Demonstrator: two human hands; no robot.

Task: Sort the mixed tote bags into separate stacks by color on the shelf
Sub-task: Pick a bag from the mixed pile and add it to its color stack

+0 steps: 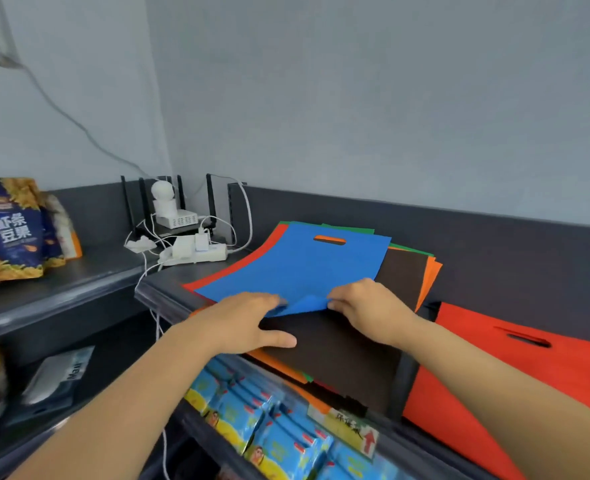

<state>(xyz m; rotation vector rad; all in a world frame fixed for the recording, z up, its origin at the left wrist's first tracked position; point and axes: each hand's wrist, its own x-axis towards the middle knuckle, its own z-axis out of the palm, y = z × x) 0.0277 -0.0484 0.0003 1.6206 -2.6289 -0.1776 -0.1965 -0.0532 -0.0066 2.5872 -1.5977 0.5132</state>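
Although one red-orange bag already lies by itself to the right of the mixed pile, the sorting looks barely begun. That single bag is the only separated colour visible, so nearly everything is left to do. The pile sits on the dark shelf, loosely fanned, with a blue bag on top and a dark brown bag directly beneath it, jutting out at the pile's near side. Orange edges show at the pile's right, green slivers at its far side and a red edge along its left. The bags are thin, flat, matte fabric sheets with a slot handle cut near one end. The blue one's near edge is buckled up into a small fold. At the pile's near side, the right hand has its fingers curled and pinches that fold. The left hand lies fairly flat beside it, fingers stretched to the blue edge and thumb spread on the brown bag, gripping nothing I can make out.
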